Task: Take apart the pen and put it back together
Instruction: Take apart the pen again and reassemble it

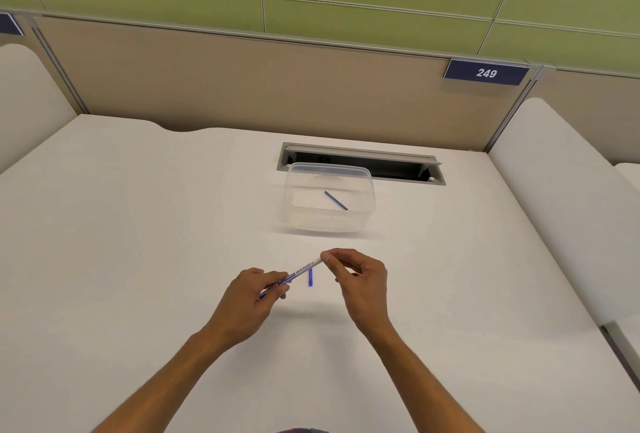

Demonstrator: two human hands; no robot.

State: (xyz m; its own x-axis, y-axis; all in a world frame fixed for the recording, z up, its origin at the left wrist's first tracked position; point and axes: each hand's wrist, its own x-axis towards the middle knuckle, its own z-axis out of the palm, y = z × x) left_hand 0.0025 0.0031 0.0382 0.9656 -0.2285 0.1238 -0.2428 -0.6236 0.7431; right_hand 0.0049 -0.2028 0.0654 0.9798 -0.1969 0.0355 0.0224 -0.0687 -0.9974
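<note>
— Looking down at the white desk top, what is seen between the hands?

— A white whiteboard marker barrel with blue and red label print is held off the desk, slanted, its far end raised. The lower end is gripped by the left hand, whose fingers are curled closed around it; a bit of blue shows below that grip. The upper end is pinched between the thumb and fingertips of the right hand, with the other fingers folded in.

— And the loose parts?

— A short blue plastic piece is seen just beneath the barrel, between the two hands; whether it lies flat on the desk cannot be told. Beyond the barrel, a clear plastic rectangular tub is set on the desk, and a thin dark-blue rod lies slanted on its floor.

— What is placed behind the tub?

— A grey cable slot with a raised flap is sunk into the desk, touching or just behind the tub's far rim. Farther back and to the right, a dark-blue plate numbered 249 is fixed on the beige partition.
</note>
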